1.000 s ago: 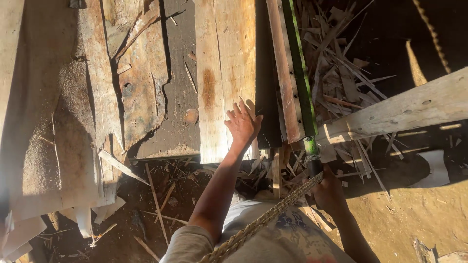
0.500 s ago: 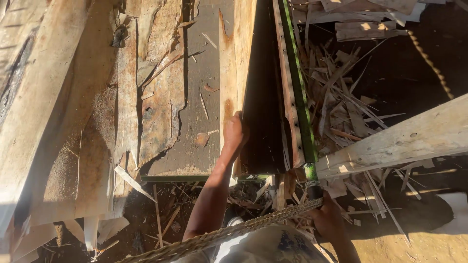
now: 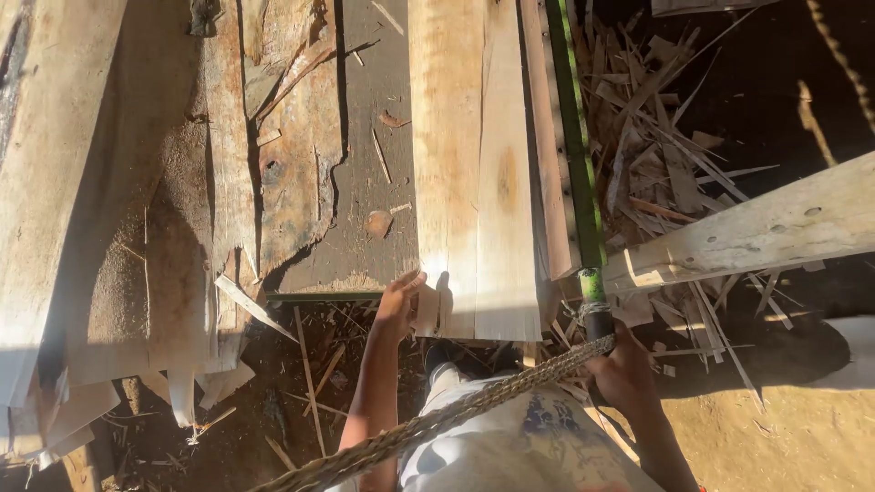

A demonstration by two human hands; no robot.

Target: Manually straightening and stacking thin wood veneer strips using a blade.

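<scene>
Pale plank (image 3: 474, 173) lying flat, long axis running straight away from the body toward the top of the view, near end cut square and pointing back at the knees. Sunlit across most of its face, with one oval brownish knot mark past its middle. Left hand (image 3: 398, 305) at the near-left corner of that plank, fingers curled over the end edge and grasping it, thumb up against the corner. Dark grey weathered board (image 3: 365, 155) just left of the plank, parallel to it, touching along the edge. Rough bark-edged slab (image 3: 283, 155) left again of that board, same direction. Narrow reddish strip (image 3: 547, 155) just right of the plank, also parallel. Green pole (image 3: 576, 146) beyond the strip, long axis almost parallel to the plank, leaning slightly left toward the far end. Right hand (image 3: 624, 369) clenched round the lower end of that pole, below the plank's near-right corner. Braided rope (image 3: 437, 424) running from beside that hand down to the left, crossing below the plank's end. Pale beam (image 3: 756, 232) right of the plank, slanting up to the right. Heap of splinters (image 3: 665, 155) between pole and beam. No packages, labels or signs visible.
</scene>
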